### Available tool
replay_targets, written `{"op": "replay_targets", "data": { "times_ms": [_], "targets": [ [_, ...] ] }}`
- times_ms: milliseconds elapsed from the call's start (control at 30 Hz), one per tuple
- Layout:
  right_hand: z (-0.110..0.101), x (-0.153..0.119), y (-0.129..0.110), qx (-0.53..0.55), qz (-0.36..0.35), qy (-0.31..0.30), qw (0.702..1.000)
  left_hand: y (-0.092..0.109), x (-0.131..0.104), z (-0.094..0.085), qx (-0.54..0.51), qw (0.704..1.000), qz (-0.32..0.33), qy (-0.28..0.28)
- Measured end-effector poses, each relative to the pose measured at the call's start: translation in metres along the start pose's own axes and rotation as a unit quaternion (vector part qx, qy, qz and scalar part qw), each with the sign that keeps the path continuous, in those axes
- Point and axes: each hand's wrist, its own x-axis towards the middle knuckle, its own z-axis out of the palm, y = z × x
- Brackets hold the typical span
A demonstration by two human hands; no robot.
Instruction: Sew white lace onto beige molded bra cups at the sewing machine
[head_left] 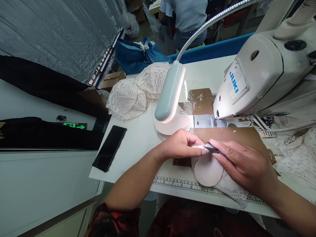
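Note:
My left hand pinches the edge of a piece of white lace fabric between thumb and fingers. In my right hand is a pair of small dark thread snips, their tips at the fabric beside my left fingertips. A round pale pad hangs below the fingertips, lying over the lace near the table's front edge. Another pale pad rests behind my left hand, partly under the lamp head. The sewing machine stands just beyond, its needle plate behind my hands.
A lamp head on a bendy metal neck hangs over the table. Bundled white lace and a black phone lie at the left. More lace is at the right. A printed ruler runs along the front edge. A person sits beyond.

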Motion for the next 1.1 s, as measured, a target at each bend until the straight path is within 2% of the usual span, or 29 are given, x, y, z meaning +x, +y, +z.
{"op": "replay_targets", "data": {
  "times_ms": [367,700,967,1033,1100],
  "targets": [
    [-0.0002,-0.0021,0.0007,-0.005,-0.002,0.012,1.000,0.0013,-0.0005,-0.0011,-0.013,1.000,0.001,-0.007],
    [0.0004,-0.0034,0.0008,0.003,-0.001,-0.007,1.000,-0.0019,0.0023,0.0000,-0.061,0.998,-0.021,-0.014],
    [0.0005,-0.0012,-0.0006,0.002,-0.041,-0.012,0.999,-0.0037,0.0043,0.0022,-0.059,0.997,-0.030,-0.028],
    [-0.0013,-0.0002,0.0007,0.018,-0.022,-0.007,1.000,-0.0040,0.0044,0.0022,-0.053,0.998,-0.025,-0.028],
    [-0.0032,0.0014,0.0040,0.009,0.053,0.000,0.999,-0.0046,0.0045,0.0014,-0.044,0.999,-0.017,-0.024]
  ]
}}
